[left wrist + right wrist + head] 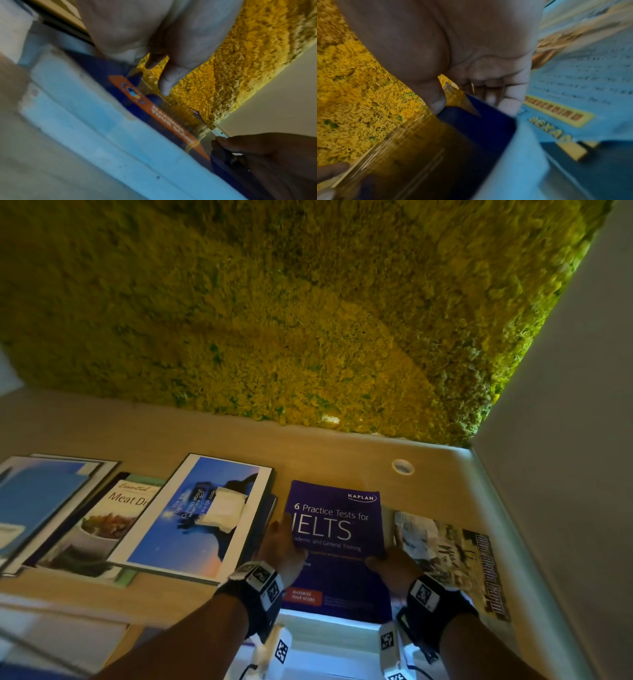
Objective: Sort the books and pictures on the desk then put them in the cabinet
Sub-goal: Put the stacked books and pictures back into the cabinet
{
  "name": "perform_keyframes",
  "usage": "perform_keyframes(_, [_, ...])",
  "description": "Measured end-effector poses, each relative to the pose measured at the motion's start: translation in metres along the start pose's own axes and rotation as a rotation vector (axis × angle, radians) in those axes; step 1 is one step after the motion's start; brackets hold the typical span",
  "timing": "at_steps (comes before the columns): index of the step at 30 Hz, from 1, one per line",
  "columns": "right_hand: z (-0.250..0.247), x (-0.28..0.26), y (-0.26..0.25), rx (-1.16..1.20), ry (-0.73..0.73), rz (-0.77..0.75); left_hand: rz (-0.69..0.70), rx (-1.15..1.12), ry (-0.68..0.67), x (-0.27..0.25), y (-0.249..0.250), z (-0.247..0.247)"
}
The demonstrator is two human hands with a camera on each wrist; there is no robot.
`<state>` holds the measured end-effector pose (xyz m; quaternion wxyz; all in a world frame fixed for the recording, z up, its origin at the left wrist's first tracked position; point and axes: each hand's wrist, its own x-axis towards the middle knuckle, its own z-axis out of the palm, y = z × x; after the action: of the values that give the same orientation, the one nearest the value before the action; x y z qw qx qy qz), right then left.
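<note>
A purple IELTS practice-test book [337, 539] lies cover up near the desk's front edge, its white page block showing along the near side. My left hand [282, 537] grips its left edge with the thumb on the cover. At the right edge my right hand [387, 563] holds the book, thumb on top and fingers curled under the side. In the left wrist view the cover's orange band [163, 115] shows below my left hand [163, 70]. The right wrist view has my right hand [471, 102] pinching the navy cover [479, 128].
A farm-themed book [455, 563] lies just right of the IELTS book. To the left are a framed blue picture [195, 518] with a white packet [222, 510] on it, a meat dishes book [102, 522] and another blue frame [37, 498]. A moss wall [308, 302] backs the desk [325, 453].
</note>
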<state>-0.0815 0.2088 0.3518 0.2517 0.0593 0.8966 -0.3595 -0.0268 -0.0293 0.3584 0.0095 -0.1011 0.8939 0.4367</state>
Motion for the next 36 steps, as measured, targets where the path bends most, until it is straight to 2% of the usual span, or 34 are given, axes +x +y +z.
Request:
perform_keyframes(3, [-0.016,-0.005,-0.017,-0.093,0.228,-0.089,0.056,0.018,0.035,-0.004,-0.001,-0.018])
perform_keyframes(5, [-0.016,-0.016,-0.042,-0.056,0.317,-0.219,0.006,0.046,0.128,-0.003,-0.008,-0.041])
perform_keyframes(6, [-0.01,-0.023,-0.058,-0.053,0.296,-0.289,-0.015,0.063,0.169,-0.003,-0.012,-0.056])
perform_keyframes(8, [0.013,-0.029,-0.085,-0.034,0.153,-0.365,-0.062,0.082,0.223,0.001,-0.029,-0.084])
perform_keyframes(10, [0.044,-0.033,-0.109,0.034,-0.015,-0.363,-0.149,0.184,0.269,0.005,-0.052,-0.11])
perform_keyframes(12, [0.073,-0.038,-0.129,0.114,-0.159,-0.32,-0.306,0.359,0.304,0.005,-0.079,-0.136])
perform_keyframes(15, [0.105,-0.043,-0.15,0.106,-0.255,-0.255,-0.527,0.41,0.271,0.001,-0.117,-0.175])
perform_keyframes(18, [0.123,-0.036,-0.161,0.002,-0.154,-0.252,-0.586,0.307,0.178,0.003,-0.157,-0.203])
perform_keyframes(20, [0.133,-0.02,-0.159,-0.077,-0.141,-0.246,-0.608,0.303,0.141,0.002,-0.173,-0.221])
perform_keyframes(23, [0.139,-0.015,-0.168,-0.156,-0.147,-0.218,-0.609,0.192,0.244,-0.009,-0.184,-0.251])
perform_keyframes(27, [0.144,-0.026,-0.182,-0.215,-0.131,-0.14,-0.663,0.195,0.317,-0.014,-0.206,-0.279])
perform_keyframes(36, [0.187,-0.032,-0.188,-0.248,0.002,-0.129,-0.725,0.44,0.365,-0.013,-0.224,-0.293])
